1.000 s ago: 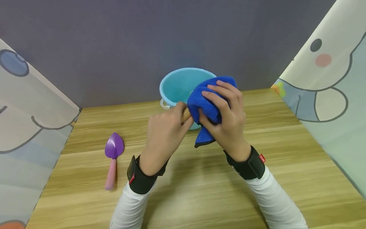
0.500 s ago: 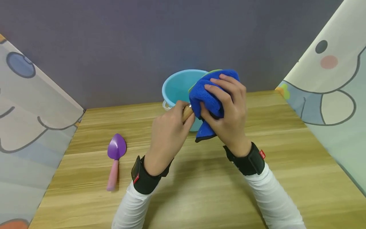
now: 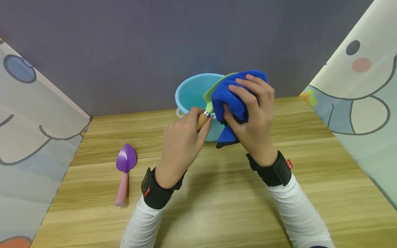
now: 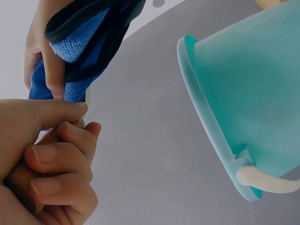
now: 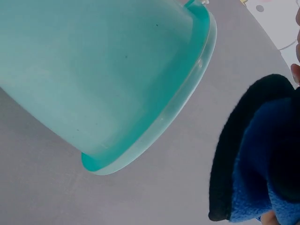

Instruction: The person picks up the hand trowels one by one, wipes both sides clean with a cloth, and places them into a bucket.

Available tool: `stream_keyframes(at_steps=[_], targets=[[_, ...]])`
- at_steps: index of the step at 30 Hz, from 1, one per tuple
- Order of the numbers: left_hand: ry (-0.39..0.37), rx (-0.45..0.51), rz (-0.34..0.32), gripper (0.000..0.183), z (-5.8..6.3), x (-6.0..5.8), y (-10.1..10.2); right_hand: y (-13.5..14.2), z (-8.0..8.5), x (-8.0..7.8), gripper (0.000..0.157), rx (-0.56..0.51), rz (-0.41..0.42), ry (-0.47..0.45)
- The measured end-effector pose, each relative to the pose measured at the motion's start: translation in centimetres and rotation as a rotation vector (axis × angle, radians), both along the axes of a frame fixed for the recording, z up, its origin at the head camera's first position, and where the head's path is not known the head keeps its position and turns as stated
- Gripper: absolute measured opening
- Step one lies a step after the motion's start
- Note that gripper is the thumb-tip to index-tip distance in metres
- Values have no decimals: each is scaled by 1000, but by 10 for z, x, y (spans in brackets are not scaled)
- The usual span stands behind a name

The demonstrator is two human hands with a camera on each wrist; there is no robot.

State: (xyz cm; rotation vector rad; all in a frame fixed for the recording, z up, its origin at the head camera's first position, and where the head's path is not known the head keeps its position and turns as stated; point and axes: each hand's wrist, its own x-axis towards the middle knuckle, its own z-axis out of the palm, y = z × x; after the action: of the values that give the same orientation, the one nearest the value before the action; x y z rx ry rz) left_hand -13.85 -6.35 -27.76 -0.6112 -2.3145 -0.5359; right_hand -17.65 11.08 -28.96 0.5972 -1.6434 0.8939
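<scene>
My left hand (image 3: 183,141) grips the wooden handle of a garden trowel (image 3: 211,94) with a light green blade. A blue cloth (image 3: 230,98) with black edging lies folded over that blade, hiding most of it. Spread across the cloth, my right hand (image 3: 256,112) holds it with the thumb on the near side. Both hands are up in front of a light blue bucket (image 3: 214,133). In the left wrist view, curled fingers (image 4: 61,159) wrap the handle, and the cloth (image 4: 82,42) hangs just above them. The right wrist view shows a dark cloth fold (image 5: 253,154) beside the bucket (image 5: 126,79).
A purple trowel (image 3: 126,159) with a pink handle lies on the wood-grain table (image 3: 204,210) at the left. The bucket has a white handle (image 4: 267,180). A grey wall (image 3: 139,51) stands behind, with cartoon-printed panels (image 3: 366,82) on both sides.
My right hand and the cloth have shifted up and to the right along the blade. More of the green blade and the metal ferrule now shows. My left hand keeps its grip.
</scene>
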Motion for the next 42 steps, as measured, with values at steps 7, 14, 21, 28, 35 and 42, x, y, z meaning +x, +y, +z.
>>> stream_keyframes(at_steps=[7, 14, 21, 28, 35, 42], targets=[[7, -20, 1, 22, 0, 1, -3, 1, -1, 0, 35, 1, -30, -8], [17, -30, 33, 23, -1, 0, -7, 6, -1, -3, 30, -30, -75, -29], [11, -19, 67, 22, -1, -1, -8, 6, 0, -6, 29, -70, -74, -46], [-21, -31, 114, 24, -2, -3, -10, 11, 1, -8, 27, -130, -63, -61], [-45, -41, 124, 24, -2, -4, -11, 9, 3, -5, 28, -151, -40, -49], [-68, -56, 119, 24, -1, -5, -11, 7, 6, 0, 29, -171, -9, -72]])
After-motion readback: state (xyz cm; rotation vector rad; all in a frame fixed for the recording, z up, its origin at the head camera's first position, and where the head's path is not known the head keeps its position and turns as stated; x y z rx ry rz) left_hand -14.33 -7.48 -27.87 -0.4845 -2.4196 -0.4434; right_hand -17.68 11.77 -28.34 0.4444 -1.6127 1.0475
